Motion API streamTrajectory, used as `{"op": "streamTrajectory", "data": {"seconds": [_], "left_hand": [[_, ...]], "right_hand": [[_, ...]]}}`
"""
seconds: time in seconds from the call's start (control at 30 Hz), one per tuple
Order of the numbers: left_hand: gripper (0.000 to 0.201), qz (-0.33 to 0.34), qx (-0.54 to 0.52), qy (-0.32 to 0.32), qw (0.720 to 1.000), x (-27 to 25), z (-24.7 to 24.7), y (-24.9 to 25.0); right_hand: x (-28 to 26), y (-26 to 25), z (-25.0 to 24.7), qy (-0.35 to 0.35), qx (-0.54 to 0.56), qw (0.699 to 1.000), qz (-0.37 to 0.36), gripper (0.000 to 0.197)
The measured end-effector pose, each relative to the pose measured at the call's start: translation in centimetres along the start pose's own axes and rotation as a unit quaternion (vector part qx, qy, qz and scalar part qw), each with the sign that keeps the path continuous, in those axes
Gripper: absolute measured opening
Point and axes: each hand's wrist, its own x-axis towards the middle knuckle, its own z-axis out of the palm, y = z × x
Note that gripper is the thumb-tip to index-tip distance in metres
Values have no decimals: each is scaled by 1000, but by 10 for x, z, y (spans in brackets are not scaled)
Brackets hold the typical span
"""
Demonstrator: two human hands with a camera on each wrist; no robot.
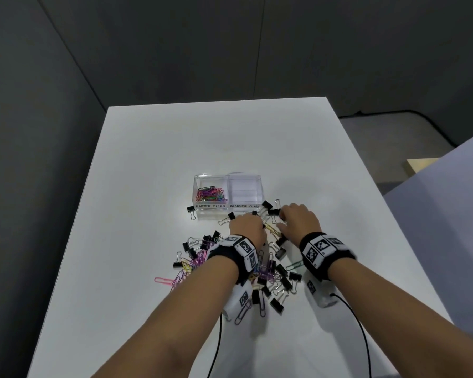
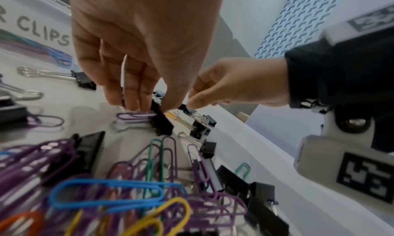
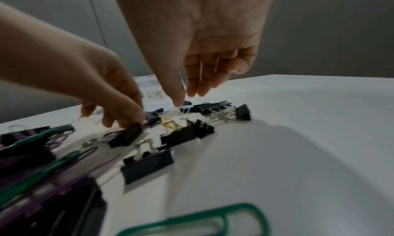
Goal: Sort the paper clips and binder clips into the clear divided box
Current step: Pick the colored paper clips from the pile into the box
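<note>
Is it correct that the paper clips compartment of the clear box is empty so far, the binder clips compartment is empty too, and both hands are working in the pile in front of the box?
Not quite. The head view shows coloured paper clips already in the left compartment of the clear box. The binder clips compartment is indeed empty, and the left hand and right hand are at the pile.

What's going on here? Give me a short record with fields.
Box: clear divided box on a white table
Left compartment: coloured paper clips
Right compartment: looks empty
Loose pile: mixed clips in front of the box
Left hand: pinches a black binder clip
Right hand: fingertips at binder clips, grip unclear
</note>
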Motion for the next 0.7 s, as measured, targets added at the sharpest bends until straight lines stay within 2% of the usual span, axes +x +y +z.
{"op": "streamTrajectory", "data": {"seconds": [0.07, 0.27, 0.4, 0.47, 0.63, 0.7], "left_hand": [[24, -3, 14, -13, 1000, 0, -1, 0], [29, -11, 37, -30, 999, 0, 3, -1], [31, -9, 33, -40, 999, 0, 5, -4], [31, 1, 36, -35, 999, 0, 5, -8], [28, 57, 41, -8, 998, -10, 6, -18], [24, 72, 31, 2, 997, -15, 0, -26]], "right_hand": [[3, -11, 4, -21, -28, 999, -28, 27], [14, -32, 8, -77, -74, 994, 12, 28], [18, -31, 12, -105, -29, 993, 46, 29], [17, -27, 14, -112, -1, 993, 45, 20], [6, -24, 12, -74, -3, 997, 1, 14], [2, -23, 10, -40, 44, 998, -20, 8]]}}
